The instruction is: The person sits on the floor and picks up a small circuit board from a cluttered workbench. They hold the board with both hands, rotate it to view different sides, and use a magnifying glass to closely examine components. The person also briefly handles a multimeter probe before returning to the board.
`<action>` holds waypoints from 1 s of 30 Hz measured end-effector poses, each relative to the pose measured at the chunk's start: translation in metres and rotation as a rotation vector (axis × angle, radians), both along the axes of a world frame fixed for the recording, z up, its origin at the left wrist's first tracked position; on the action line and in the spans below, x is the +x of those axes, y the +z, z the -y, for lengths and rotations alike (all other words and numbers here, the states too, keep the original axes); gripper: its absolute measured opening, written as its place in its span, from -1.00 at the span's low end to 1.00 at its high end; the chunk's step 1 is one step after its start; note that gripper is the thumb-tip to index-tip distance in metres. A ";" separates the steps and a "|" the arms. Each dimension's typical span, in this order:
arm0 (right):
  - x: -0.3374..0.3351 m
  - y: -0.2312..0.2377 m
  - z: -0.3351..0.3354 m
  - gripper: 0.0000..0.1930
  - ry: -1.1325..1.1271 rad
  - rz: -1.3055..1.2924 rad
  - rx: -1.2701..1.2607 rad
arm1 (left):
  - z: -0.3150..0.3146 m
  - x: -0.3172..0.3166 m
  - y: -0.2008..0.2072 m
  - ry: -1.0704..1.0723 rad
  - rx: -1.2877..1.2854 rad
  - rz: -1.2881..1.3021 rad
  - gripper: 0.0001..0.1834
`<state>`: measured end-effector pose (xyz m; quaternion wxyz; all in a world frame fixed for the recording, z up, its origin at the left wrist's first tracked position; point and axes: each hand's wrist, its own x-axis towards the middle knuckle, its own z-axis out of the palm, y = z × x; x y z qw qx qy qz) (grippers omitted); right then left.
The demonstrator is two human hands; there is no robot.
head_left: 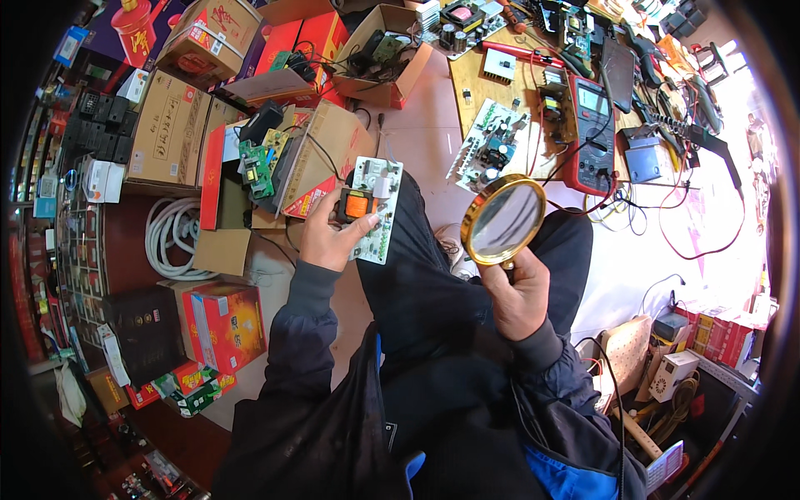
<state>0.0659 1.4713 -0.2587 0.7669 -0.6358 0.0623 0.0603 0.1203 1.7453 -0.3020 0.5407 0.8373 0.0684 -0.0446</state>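
My left hand (pixel 332 235) grips a white circuit board (pixel 377 235) by its edge, thumb on its face beside an orange-cored transformer (pixel 358 205). The board is held up over the gap beside my left knee. In my right hand (pixel 518 293) is a magnifying glass (pixel 502 220) with a gold rim, its handle mostly hidden in my closed fingers. The lens is tilted above my right leg, apart from the board. Beyond the lens, another circuit board (pixel 492 148) lies at the near edge of the wooden workbench (pixel 471 77).
A red multimeter (pixel 590 137) with leads, a soldering iron (pixel 707 137) and loose wires crowd the bench at right. Open cardboard boxes (pixel 392 92) of electronics stand ahead and left. A coiled white hose (pixel 171 242) lies farther left. Red boxes (pixel 723 337) sit at right.
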 end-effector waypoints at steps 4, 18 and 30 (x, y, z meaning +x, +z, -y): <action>-0.002 -0.001 -0.003 -0.84 0.025 0.001 -0.032 | 0.006 0.001 -0.005 0.053 0.082 0.021 -0.44; -0.003 -0.013 -0.003 -0.85 -0.037 0.025 -0.112 | 0.006 -0.017 -0.019 0.130 0.271 0.136 -0.58; 0.000 -0.016 0.000 -0.84 0.014 0.033 -0.147 | -0.173 0.037 -0.062 0.438 0.361 -0.026 -0.61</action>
